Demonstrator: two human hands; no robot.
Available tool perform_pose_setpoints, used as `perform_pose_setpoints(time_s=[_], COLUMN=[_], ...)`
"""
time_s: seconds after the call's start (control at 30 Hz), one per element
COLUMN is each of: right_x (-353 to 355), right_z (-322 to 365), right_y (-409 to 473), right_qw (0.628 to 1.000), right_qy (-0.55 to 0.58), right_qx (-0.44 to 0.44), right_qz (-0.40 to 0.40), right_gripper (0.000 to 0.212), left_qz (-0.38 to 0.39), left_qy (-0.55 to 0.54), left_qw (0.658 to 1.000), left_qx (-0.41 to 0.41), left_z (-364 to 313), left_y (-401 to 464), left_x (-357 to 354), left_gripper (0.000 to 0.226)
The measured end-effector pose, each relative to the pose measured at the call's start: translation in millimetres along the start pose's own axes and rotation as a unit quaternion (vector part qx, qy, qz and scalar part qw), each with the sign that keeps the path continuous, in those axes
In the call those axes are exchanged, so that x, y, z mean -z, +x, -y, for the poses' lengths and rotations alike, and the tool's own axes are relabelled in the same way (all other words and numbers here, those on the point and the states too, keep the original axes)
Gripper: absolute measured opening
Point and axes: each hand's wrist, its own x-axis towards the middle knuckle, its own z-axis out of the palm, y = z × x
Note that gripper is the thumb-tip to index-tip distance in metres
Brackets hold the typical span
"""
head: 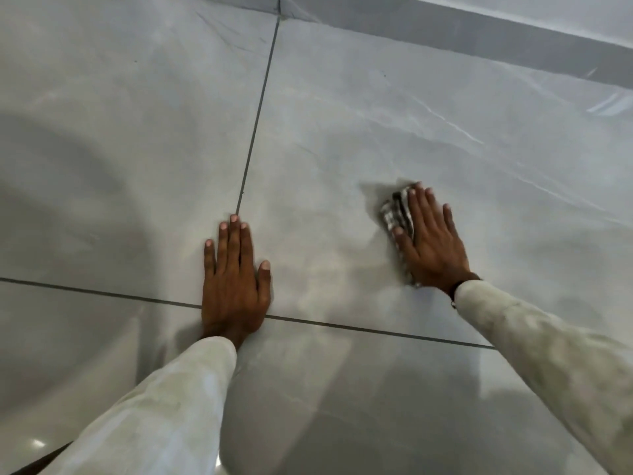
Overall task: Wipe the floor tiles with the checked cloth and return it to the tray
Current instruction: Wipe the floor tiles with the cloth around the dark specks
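Observation:
Glossy pale grey floor tiles point(342, 132) with dark grout lines fill the view. My right hand point(430, 240) lies flat, fingers spread, pressing the checked cloth point(394, 214) onto a tile at the right. The cloth is folded small, black-and-white checked, and mostly hidden under the palm; only its left edge shows. My left hand point(234, 279) rests flat on the floor over a grout crossing, holding nothing. No tray is in view.
A grey skirting strip point(479, 42) and the wall run along the top right. A dark edge shows at the bottom left corner. Both arms wear pale sleeves.

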Motion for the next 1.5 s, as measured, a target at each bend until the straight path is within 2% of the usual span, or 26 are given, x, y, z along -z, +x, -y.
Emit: perform_pose_setpoints(time_s=[0.07,0.13,0.3,0.37,0.43,0.5,0.57,0.67,0.77,0.87,0.93,1.0,1.1,1.17,1.23,1.33,1.4,1.5], right_x=[-0.5,-5.2,-30.1,-37.5,-40.7,-34.0,-22.5,-24.6,-46.3,-41.5,-35.1,-32.1,-37.5,-37.4,-31.1,-17.0,-8.9,7.3], right_z=[19.2,51.3,108.2,102.4,76.1,41.9,31.9,75.3,112.6,88.2,72.9,74.6,102.2,114.9,118.6,119.6,119.2,109.4], right_y=[17.9,28.4,-4.9,-37.8,-68.8,-78.3,-64.1,-42.2,-69.7,-85.9,-67.5,-51.6,-53.8,-56.8,-51.9,-44.5,-41.5,-34.0], right_qw=[0.997,0.997,0.991,0.974,0.961,0.956,0.966,0.988,0.975,0.955,0.964,0.983,0.994,0.994,0.993,0.988,0.985,0.964], right_qy=[0.014,0.036,-0.019,-0.042,-0.059,-0.082,-0.097,-0.041,-0.024,-0.034,-0.045,-0.036,0.041,0.085,0.108,0.135,0.151,0.263], right_qx=[-0.062,-0.064,0.133,0.222,0.269,0.278,0.236,0.147,0.218,0.292,0.261,0.177,0.1,0.073,0.052,0.04,0.036,-0.036], right_qz=[-0.033,-0.032,-0.022,-0.002,0.03,0.041,0.035,0.015,0.038,0.047,0.035,0.02,0.003,0.007,0.002,-0.063,-0.077,-0.029], right_gripper=[0.072,0.07,0.068,0.069,0.069,0.07,0.07,0.067,0.069,0.071,0.07,0.07,0.073,0.074,0.072,0.047,0.026,0.016], left_qz=[0.0,0.006,0.015,0.028,0.035,0.039,0.037,0.041,0.055,0.066,0.081,0.097,0.112,0.096,0.063,0.042,0.067,0.087], left_qy=[0.001,0.002,0.013,0.015,0.012,0.008,0.006,0.004,0.005,0.004,0.001,0.006,-0.01,-0.031,-0.055,-0.131,-0.198,-0.248], left_qw=[1.0,1.0,1.0,1.0,0.999,0.999,0.999,0.999,0.998,0.998,0.997,0.995,0.993,0.994,0.995,0.986,0.97,0.952], left_qx=[-0.003,0.001,-0.001,0.0,0.001,0.004,0.008,0.007,0.006,-0.001,-0.001,0.006,0.02,0.035,0.052,0.097,0.126,0.157], left_z=[-0.3,-0.4,-1.1,-2.0,-1.9,-1.8,-2.7,-3.5,-5.0,-4.7,-4.9,-5.8,-12.3,-21.0,-31.4,-51.2,-63.5,-74.8], left_y=[0.4,-0.2,0.9,0.0,1.7,2.4,1.5,1.8,2.0,2.1,1.8,2.1,4.7,5.6,7.3,16.6,22.9,26.9], left_x=[-0.9,0.8,2.1,4.6,5.7,6.1,4.5,4.8,10.2,15.9,19.4,21.7,30.1,38.4,43.3,46.0,47.5,46.6], left_gripper=[0.073,0.073,0.074,0.074,0.074,0.073,0.073,0.073,0.073,0.073,0.074,0.075,0.072,0.067,0.053,0.027,0.028,0.041])
